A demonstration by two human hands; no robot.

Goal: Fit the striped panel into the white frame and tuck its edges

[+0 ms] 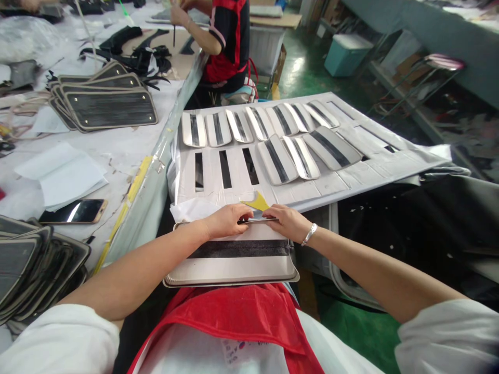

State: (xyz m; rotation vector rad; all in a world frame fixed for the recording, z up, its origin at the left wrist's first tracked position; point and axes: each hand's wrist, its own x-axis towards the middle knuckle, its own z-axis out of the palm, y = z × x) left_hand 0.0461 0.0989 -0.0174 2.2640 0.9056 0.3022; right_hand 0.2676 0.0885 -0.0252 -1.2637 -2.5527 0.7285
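A white panel with a black stripe [237, 268] lies across my lap, rounded at its corners and turned crosswise. My left hand [229, 221] is closed at its far edge, fingers curled over the rim. On the same edge, a little to the right, my right hand [287, 222] pinches with thumb and fingers. A thin dark strip of the edge shows between the two hands. Just beyond the fingertips is a yellow flat piece [257, 201] with a notched end; whether a hand touches it I cannot tell.
A white board with slots [230, 195] ahead carries several striped panels [277, 160]. On the left table [113, 150] are a phone [74, 212], paper [64, 174] and stacks of dark panels [111, 108]. A co-worker in a red apron [230, 47] sits beyond.
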